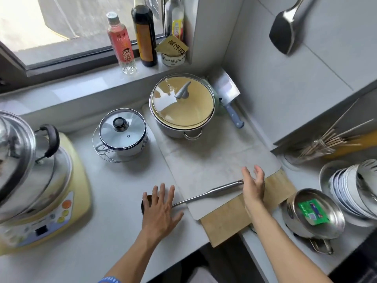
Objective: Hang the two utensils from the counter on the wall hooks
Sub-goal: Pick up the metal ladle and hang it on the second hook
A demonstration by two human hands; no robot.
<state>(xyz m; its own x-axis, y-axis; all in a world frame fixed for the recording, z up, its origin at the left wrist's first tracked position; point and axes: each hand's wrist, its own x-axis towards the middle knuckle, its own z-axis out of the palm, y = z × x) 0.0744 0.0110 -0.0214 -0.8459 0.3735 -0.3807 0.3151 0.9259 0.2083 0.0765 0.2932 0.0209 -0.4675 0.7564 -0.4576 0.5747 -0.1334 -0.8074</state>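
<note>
Nearest, left hand (160,207) spread flat, grip released, palm down over dark bowl of long steel ladle (206,194) lying on pale grey counter (114,186). Right hand (253,185) open on edge, fingers loose, just beside ladle's handle tip with its hanging hole. Handle crossing white cloth (214,160) over wooden cutting board (228,219). Black-headed steel spatula (284,33) up on grey tiled wall (285,88), top right; hook out of view.
</note>
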